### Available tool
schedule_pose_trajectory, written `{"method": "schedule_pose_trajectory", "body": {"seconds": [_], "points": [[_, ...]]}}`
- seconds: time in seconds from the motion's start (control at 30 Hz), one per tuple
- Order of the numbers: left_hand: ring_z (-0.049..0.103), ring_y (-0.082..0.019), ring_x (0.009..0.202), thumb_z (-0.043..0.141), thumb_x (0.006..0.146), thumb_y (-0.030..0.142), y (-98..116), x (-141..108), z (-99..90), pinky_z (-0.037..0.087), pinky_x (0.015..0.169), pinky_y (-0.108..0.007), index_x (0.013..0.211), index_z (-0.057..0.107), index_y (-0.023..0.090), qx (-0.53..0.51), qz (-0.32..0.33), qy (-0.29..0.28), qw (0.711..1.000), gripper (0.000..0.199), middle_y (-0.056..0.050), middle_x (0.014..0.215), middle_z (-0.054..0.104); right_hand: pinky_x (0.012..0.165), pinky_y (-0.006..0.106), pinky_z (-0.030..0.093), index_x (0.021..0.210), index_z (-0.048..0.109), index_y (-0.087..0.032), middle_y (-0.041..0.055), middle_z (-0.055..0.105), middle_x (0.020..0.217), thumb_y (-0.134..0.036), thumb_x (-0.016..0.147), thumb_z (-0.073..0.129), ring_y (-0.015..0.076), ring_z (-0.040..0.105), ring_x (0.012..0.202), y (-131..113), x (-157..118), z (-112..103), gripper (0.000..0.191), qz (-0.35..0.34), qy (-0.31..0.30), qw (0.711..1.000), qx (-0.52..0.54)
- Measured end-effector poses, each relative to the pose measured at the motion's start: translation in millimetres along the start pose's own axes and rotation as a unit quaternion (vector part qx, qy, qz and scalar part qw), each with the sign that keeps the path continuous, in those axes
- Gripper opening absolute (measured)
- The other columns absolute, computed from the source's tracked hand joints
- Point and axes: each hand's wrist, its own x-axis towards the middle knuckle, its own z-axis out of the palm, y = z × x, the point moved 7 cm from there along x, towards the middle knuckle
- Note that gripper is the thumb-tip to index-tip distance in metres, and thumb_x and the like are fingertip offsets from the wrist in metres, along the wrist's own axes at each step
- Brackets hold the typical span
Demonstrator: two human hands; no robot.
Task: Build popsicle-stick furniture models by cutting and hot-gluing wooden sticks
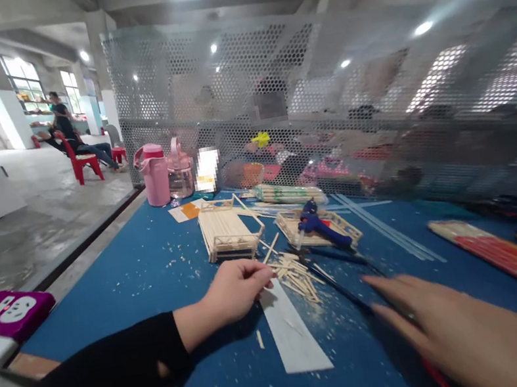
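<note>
My left hand [240, 288] is pinched closed above the upper end of a white strip [294, 337]; whatever is between the fingertips is too small to make out. Beside it lies a pile of short pale wooden sticks [298, 276]. My right hand [466, 323] is smeared by motion at the lower right. Its thumb and fingers close around a dark, thin thing that I cannot make out, with a bit of red below the palm. Dark-handled pliers [337, 286] lie to its left. A blue glue gun [325, 228] rests on a small stick-built frame [284, 225].
A stick-built piece [227, 229] stands beyond my left hand. Behind are a pink flask [156, 178], a clear bottle [180, 177] and a bundle of bagged sticks [288, 193]. A perforated screen [215, 61] borders the table [140, 261]. A purple power strip [12, 313] sits left.
</note>
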Motion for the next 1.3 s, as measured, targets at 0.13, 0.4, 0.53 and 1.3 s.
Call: {"method": "schedule_pose_trajectory", "body": {"seconds": [0.13,0.4,0.53,1.3], "points": [[0.041,-0.007,0.048,0.059,0.082,0.023,5.7,-3.4,0.3,0.03,0.051,-0.022,0.067,0.063,0.012,0.012,0.011,-0.014,1.0,0.019,0.005,0.053,0.05,0.063,0.027,0.054,0.1,0.071,-0.019,0.004,0.076,0.092,-0.023,0.089,0.052,0.0178,0.072,0.078,-76.4,58.6,2.6,0.022,-0.108,-0.024,0.988,0.11],[0.039,-0.008,0.052,0.053,0.086,0.023,16.3,-0.6,-7.4,0.03,0.053,-0.022,0.064,0.059,0.013,0.036,0.057,-0.006,0.998,0.025,0.005,0.054,0.048,0.073,0.034,0.041,0.078,0.069,-0.021,-0.002,0.074,0.074,-0.02,0.086,0.06,0.0157,0.065,0.068,-98.8,94.5,13.3,0.011,-0.16,-0.008,0.971,0.178],[0.045,-0.01,0.054,0.055,0.085,0.023,29.4,0.1,-18.4,0.036,0.056,-0.024,0.067,0.063,0.014,0.13,0.1,0.026,0.986,0.022,0.003,0.056,0.054,0.072,0.032,0.042,0.077,0.068,-0.022,-0.0004,0.073,0.074,-0.025,0.087,0.057,0.0147,0.064,0.07,-89.0,102.9,21.5,0.015,-0.123,-0.043,0.963,0.234],[0.062,-0.013,0.068,0.074,0.066,0.015,77.9,-12.8,-35.3,0.05,0.062,-0.022,0.14,0.037,0.014,0.028,0.177,-0.054,0.982,0.082,0.002,0.071,0.063,0.077,0.031,0.051,0.082,0.062,-0.022,0.0034,0.066,0.089,-0.019,0.086,0.058,0.0163,0.063,0.087,-77.9,81.6,-7.8,0.007,-0.02,0.118,0.94,0.318]]}}
